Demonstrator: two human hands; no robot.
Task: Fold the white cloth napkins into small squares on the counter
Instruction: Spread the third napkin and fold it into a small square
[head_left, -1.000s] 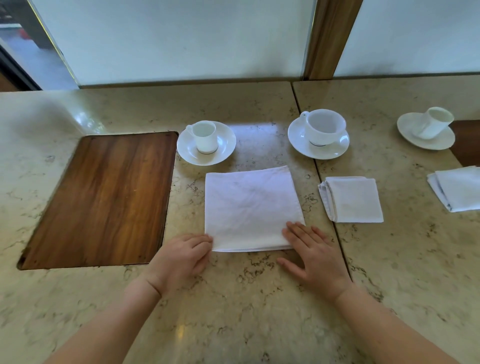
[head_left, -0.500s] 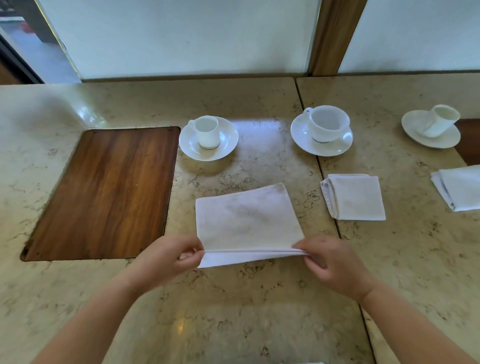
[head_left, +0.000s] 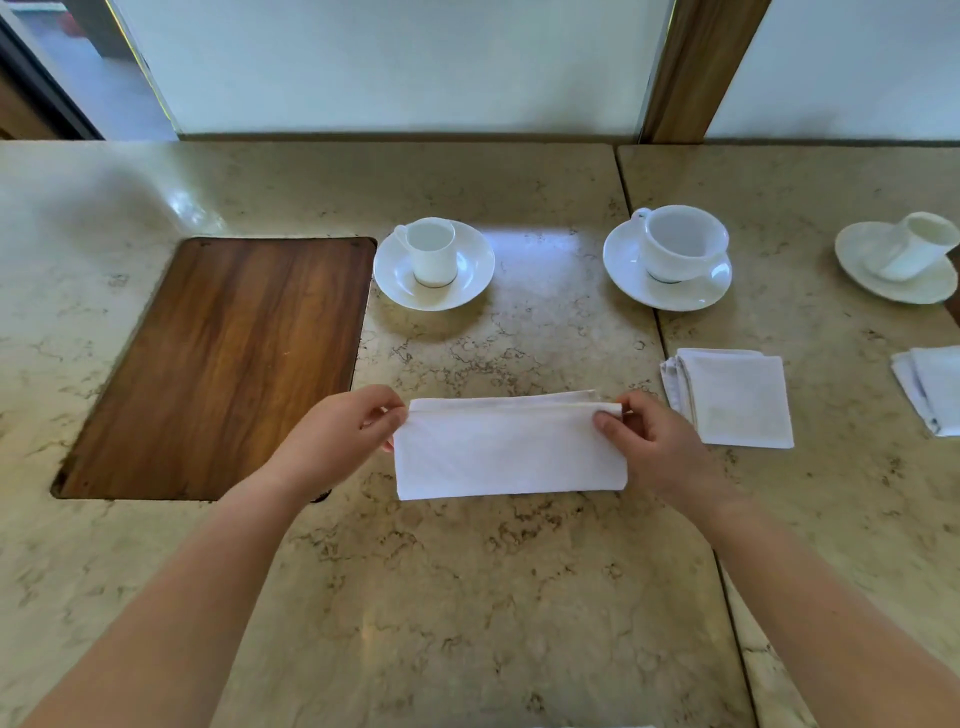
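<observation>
Two bare forearms reach in from the bottom edge of the frame, cut off above the elbow, over a beige marble-look counter (head_left: 467, 597). The left hand (head_left: 337, 436) pinches the far left corner of a white napkin (head_left: 511, 452) between thumb and curled fingers; the right hand (head_left: 649, 447) pinches the far right corner the same way, thumb on top. The napkin lies between the hands as a long folded strip, its far edge showing several layers; whether that edge is touching the stone or held just off it cannot be told. Just right of the right hand sits a folded square napkin (head_left: 737, 397), and further right a second folded napkin (head_left: 930, 387) is cut off by the frame edge. Left of the left hand, a dark wooden panel (head_left: 223, 364) is set into the counter. Beyond the hands stand a small white cup on a saucer (head_left: 434, 265), a wider cup on a saucer (head_left: 670, 260), and, far right, a third cup on a saucer (head_left: 898, 257), partly blurred at the edge. A seam (head_left: 639, 234) divides the counter slabs. Behind, frosted glass panels (head_left: 405, 62) and a wooden post (head_left: 696, 67) close off the room.
</observation>
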